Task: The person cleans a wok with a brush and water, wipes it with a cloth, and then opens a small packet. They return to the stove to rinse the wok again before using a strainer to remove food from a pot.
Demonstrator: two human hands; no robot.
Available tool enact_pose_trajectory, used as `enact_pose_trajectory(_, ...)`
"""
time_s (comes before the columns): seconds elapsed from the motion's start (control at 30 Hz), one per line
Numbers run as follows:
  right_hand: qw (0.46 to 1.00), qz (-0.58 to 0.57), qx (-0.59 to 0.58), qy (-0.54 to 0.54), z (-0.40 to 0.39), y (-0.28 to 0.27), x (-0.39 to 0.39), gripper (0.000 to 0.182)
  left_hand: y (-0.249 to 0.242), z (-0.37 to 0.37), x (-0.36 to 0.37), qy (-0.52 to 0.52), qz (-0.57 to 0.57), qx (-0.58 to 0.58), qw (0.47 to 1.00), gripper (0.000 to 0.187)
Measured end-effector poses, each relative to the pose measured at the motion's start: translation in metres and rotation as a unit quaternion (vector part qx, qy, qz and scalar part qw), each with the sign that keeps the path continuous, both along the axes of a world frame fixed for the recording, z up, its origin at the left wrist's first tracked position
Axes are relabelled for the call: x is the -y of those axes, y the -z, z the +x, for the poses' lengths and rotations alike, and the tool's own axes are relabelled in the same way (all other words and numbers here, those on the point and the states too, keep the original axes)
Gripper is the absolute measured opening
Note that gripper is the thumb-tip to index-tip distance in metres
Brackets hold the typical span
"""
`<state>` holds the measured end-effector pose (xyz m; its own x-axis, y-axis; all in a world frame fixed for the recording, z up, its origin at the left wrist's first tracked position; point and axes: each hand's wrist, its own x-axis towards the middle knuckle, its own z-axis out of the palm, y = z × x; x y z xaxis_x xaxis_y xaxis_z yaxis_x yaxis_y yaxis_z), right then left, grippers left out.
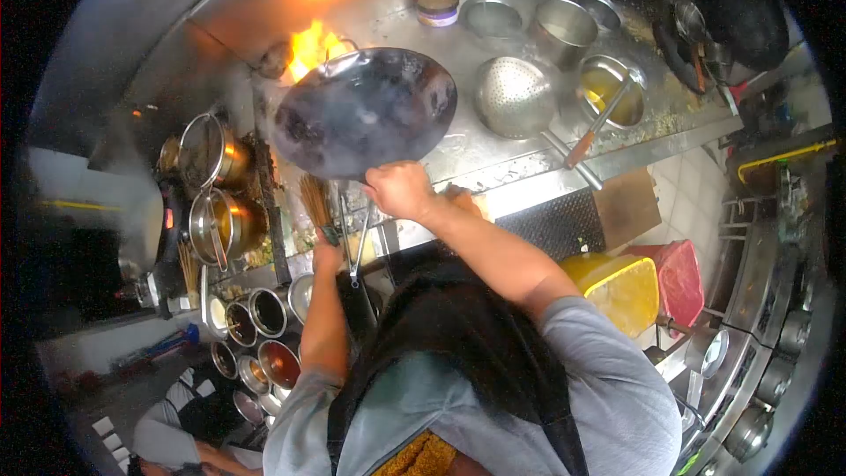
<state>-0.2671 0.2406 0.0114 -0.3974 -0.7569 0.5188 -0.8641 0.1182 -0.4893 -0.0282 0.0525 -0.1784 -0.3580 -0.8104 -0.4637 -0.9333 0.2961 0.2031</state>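
A dark, steaming wok is tilted over the stove, with flames rising behind its far left rim. My right hand is closed on the wok's near edge, where the grip itself is hidden under my fingers. Lower and to the left, my left hand is wrapped round the butt of a bamboo wok brush, whose bristles point up toward the wok. Beside that hand stand the thin metal legs of a tong-like tool.
On the steel counter right of the wok are a perforated strainer, a pot and a bowl of yellow liquid. Several seasoning tins stand lower left. Yellow and red bins are at right. Another person is bent over at lower left.
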Motion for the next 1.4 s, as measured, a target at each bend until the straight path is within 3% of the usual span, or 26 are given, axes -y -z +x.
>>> enact_pose_trajectory(0.1,0.990,0.133,-0.039,-0.007,-0.006,0.036,0.035,0.019,-0.021,-0.001,0.004,0.058,-0.012,0.029,0.998,0.084)
enact_pose_trajectory(0.13,0.990,0.135,-0.041,-0.016,-0.009,0.043,0.045,0.019,-0.041,-0.001,-0.003,0.064,-0.073,-0.017,0.995,0.068)
enact_pose_trajectory(0.17,0.988,0.154,-0.019,-0.004,-0.013,0.049,0.051,0.019,-0.047,0.002,-0.002,0.056,-0.071,-0.016,0.996,0.068)
enact_pose_trajectory(0.23,0.984,0.177,0.003,0.007,-0.014,0.053,0.056,0.019,-0.056,0.001,0.000,0.113,-0.168,-0.242,0.949,0.050)
enact_pose_trajectory(0.3,0.985,0.168,0.042,0.007,-0.014,0.049,0.056,0.017,-0.084,-0.008,-0.012,0.105,-0.189,-0.283,0.935,0.039)
enact_pose_trajectory(0.37,0.993,0.019,0.110,0.040,-0.011,0.040,0.039,0.019,-0.100,-0.012,-0.013,0.109,-0.181,-0.333,0.919,0.033)
enact_pose_trajectory(0.43,0.987,-0.085,0.032,0.130,-0.042,0.053,-0.020,0.027,-0.105,-0.015,-0.010,0.105,-0.161,-0.357,0.914,0.029)
enact_pose_trajectory(0.47,0.951,-0.132,0.059,0.273,-0.059,0.048,-0.057,0.039,-0.109,-0.017,-0.011,0.100,-0.144,-0.380,0.908,0.026)
enact_pose_trajectory(0.5,0.910,-0.032,-0.027,0.413,-0.091,0.048,-0.107,0.055,-0.124,-0.025,-0.016,0.095,-0.142,-0.379,0.909,0.026)
enact_pose_trajectory(0.53,0.836,-0.033,-0.121,0.535,-0.116,0.037,-0.143,0.062,-0.145,-0.044,-0.025,0.078,-0.071,-0.408,0.907,0.026)
enact_pose_trajectory(0.57,0.781,0.015,-0.089,0.619,-0.144,0.048,-0.184,0.064,-0.160,-0.063,-0.035,0.063,0.000,-0.434,0.899,0.025)
enact_pose_trajectory(0.63,0.687,-0.089,0.090,0.715,-0.219,0.134,-0.243,0.040,-0.170,-0.111,-0.056,0.172,-0.094,-0.482,0.854,0.023)
enact_pose_trajectory(0.67,0.689,-0.090,0.091,0.714,-0.231,0.135,-0.241,0.040,-0.176,-0.139,-0.064,0.222,-0.157,-0.472,0.839,0.021)
enact_pose_trajectory(0.7,0.703,-0.199,0.348,0.587,-0.238,0.129,-0.241,0.029,-0.179,-0.160,-0.069,0.271,-0.218,-0.459,0.818,0.022)
enact_pose_trajectory(0.73,0.652,-0.288,0.572,0.405,-0.247,0.121,-0.247,0.021,-0.172,-0.171,-0.070,0.270,-0.218,-0.459,0.818,0.022)
enact_pose_trajectory(0.77,0.640,-0.323,0.545,0.434,-0.226,0.071,-0.216,0.017,-0.160,-0.182,-0.072,0.297,-0.209,-0.393,0.845,0.020)
enact_pose_trajectory(0.83,0.725,-0.273,0.502,0.384,-0.212,0.076,-0.218,0.013,-0.156,-0.195,-0.078,0.323,-0.200,-0.326,0.866,0.020)
enact_pose_trajectory(0.9,0.780,-0.181,0.430,0.416,-0.193,0.082,-0.209,0.009,-0.162,-0.193,-0.079,0.334,-0.216,-0.273,0.876,0.018)
enact_pose_trajectory(1.0,0.786,-0.115,0.483,0.369,-0.213,0.094,-0.212,0.011,-0.155,-0.193,-0.074,0.362,-0.236,-0.286,0.855,0.016)
enact_pose_trajectory(1.1,0.896,-0.014,0.227,0.382,-0.286,0.111,-0.181,0.027,-0.155,-0.197,-0.079,0.334,-0.245,-0.287,0.864,0.014)
enact_pose_trajectory(1.17,0.896,0.079,0.154,0.408,-0.335,0.115,-0.153,0.025,-0.154,-0.196,-0.089,0.277,-0.235,-0.280,0.889,0.011)
enact_pose_trajectory(1.27,0.924,0.171,-0.061,0.336,-0.456,0.232,-0.132,0.020,-0.177,-0.187,-0.126,0.187,-0.274,-0.398,0.855,0.014)
enact_pose_trajectory(1.3,0.928,0.171,-0.063,0.325,-0.455,0.206,-0.122,0.020,-0.177,-0.177,-0.136,0.170,-0.271,-0.401,0.858,0.017)
enact_pose_trajectory(1.33,0.905,0.182,0.241,0.300,-0.449,0.152,-0.110,0.019,-0.177,-0.165,-0.146,0.153,-0.268,-0.406,0.860,0.020)
enact_pose_trajectory(1.37,0.796,0.182,0.521,0.249,-0.442,0.117,-0.098,0.020,-0.173,-0.154,-0.152,0.143,-0.272,-0.403,0.862,0.020)
enact_pose_trajectory(1.4,0.721,0.094,0.672,0.135,-0.456,0.106,-0.101,0.017,-0.166,-0.140,-0.157,0.111,-0.241,-0.414,0.871,0.019)
